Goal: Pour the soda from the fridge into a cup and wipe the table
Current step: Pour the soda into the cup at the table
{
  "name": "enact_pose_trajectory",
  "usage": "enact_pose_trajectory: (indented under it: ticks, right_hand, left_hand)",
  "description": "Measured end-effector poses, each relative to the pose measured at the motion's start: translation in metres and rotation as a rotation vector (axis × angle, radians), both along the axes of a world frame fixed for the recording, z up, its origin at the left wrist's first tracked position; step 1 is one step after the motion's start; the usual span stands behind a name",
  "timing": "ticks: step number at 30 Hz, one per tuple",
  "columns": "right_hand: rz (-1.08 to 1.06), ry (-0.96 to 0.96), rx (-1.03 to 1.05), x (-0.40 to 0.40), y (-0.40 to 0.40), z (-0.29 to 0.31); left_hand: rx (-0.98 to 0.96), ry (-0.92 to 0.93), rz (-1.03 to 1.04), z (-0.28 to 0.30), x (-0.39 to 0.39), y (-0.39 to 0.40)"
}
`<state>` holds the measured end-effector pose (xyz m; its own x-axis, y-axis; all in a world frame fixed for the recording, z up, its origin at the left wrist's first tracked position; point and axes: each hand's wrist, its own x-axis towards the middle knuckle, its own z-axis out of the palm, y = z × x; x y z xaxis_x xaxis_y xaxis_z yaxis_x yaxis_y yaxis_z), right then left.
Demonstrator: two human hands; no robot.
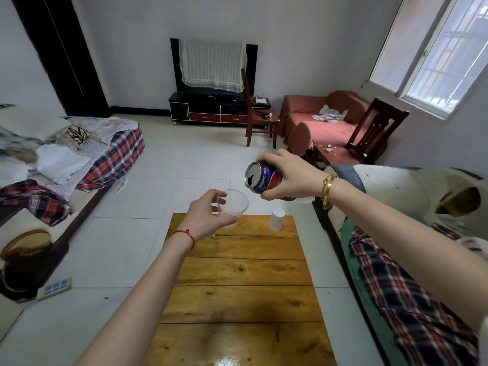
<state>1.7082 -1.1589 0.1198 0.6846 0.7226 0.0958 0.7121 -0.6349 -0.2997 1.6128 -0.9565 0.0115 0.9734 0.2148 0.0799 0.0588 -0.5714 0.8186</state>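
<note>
My right hand point(289, 175) grips a blue and red soda can point(260, 179), tilted on its side with its opened top facing left, just above and right of a clear plastic cup point(235, 206). My left hand point(208, 216) holds that cup at the far edge of the wooden table point(243, 283). The cup looks empty; no liquid is seen leaving the can.
A small white bottle point(277, 219) stands on the table's far right corner. A wet shiny patch point(232, 360) lies at the table's near edge. Beds with plaid blankets flank the table left point(111, 151) and right point(412, 294). Wooden chairs point(257, 114) and a TV stand lie beyond.
</note>
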Motion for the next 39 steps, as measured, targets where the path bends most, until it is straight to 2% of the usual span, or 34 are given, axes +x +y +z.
enact_pose_trajectory:
  ticks: [11, 39]
  right_hand:
    - [0.005, -0.100, -0.092, 0.008, 0.016, 0.010]
    - [0.010, -0.151, -0.194, 0.027, 0.014, 0.010]
  left_hand:
    - [0.016, 0.005, 0.020, -0.001, 0.004, 0.009]
    - [-0.012, 0.054, 0.049, -0.007, 0.019, -0.006]
